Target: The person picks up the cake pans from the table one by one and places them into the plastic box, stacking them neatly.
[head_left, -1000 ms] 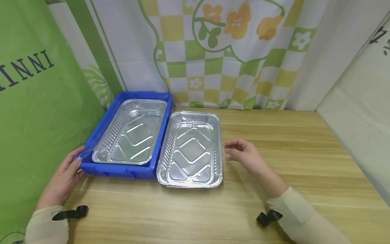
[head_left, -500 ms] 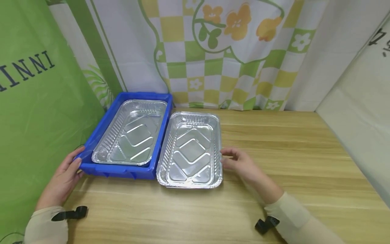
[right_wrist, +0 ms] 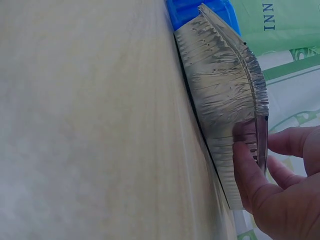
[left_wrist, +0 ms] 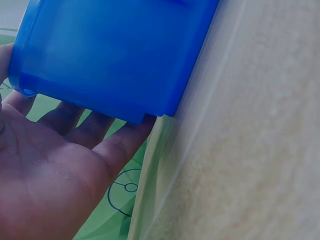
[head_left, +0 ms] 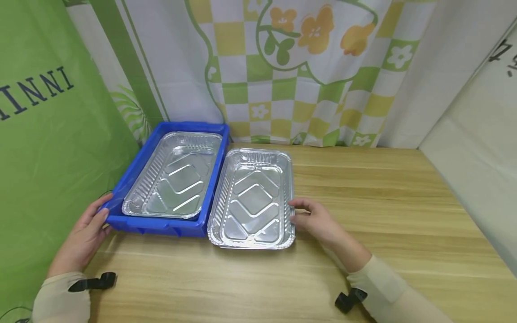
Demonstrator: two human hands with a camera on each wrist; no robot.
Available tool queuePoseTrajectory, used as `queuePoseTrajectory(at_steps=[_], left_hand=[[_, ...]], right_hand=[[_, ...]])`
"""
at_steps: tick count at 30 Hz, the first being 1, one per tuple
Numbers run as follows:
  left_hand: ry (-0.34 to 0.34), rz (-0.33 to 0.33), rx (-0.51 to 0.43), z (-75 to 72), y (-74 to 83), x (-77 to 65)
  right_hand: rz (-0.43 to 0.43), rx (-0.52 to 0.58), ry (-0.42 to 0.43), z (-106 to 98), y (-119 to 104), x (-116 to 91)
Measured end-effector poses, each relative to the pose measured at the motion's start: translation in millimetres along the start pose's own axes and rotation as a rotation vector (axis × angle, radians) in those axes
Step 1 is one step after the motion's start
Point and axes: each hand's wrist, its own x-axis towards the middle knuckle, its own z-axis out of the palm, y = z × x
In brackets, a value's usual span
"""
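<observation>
At the left, my left hand [head_left: 86, 229] grips the front left corner of a blue plastic tray [head_left: 161, 224], thumb at the rim. In the left wrist view, its fingers [left_wrist: 122, 145] lie against the tray's outer side. Inside this tray sits a rectangular foil pan [head_left: 183, 179]. A second foil pan [head_left: 254, 197] stands on the table right beside the tray. My right hand [head_left: 319, 222] holds that pan's right rim; in the right wrist view its fingers [right_wrist: 247, 167] stand on both sides of the rim, one against the ribbed outer wall.
The wooden table [head_left: 383, 202] stretches off to the right and front. A patterned curtain [head_left: 295, 89] hangs along the back, a green cloth [head_left: 52, 134] at the left, and a pale cloth [head_left: 476, 134] at the right.
My right hand has moved left and slightly toward me, from beside the second foil pan to its right rim. The left hand, tray and both pans stay in place.
</observation>
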Motion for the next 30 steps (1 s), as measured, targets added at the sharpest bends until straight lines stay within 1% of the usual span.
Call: queuePoseTrajectory(at_steps=[9,19,26,30], left_hand=[[0.005,-0.014,-0.001,-0.4,0.7,-0.4],[0.028,-0.031,0.041,-0.3,0.1,-2.3],[0.023,-0.032,0.040,0.0,0.5,-1.0],[0.017,-0.027,0.034,0.3,0.0,-1.0]], right_hand=[[0.045,0.020,0.035,0.7,0.0,0.8],[0.041,0.060,0.044,1.7,-2.5,0.3],[0.053,0.072,0.071,1.9,-3.6,-1.5],[0.041,0.075,0.082,1.5,-2.4,-0.7]])
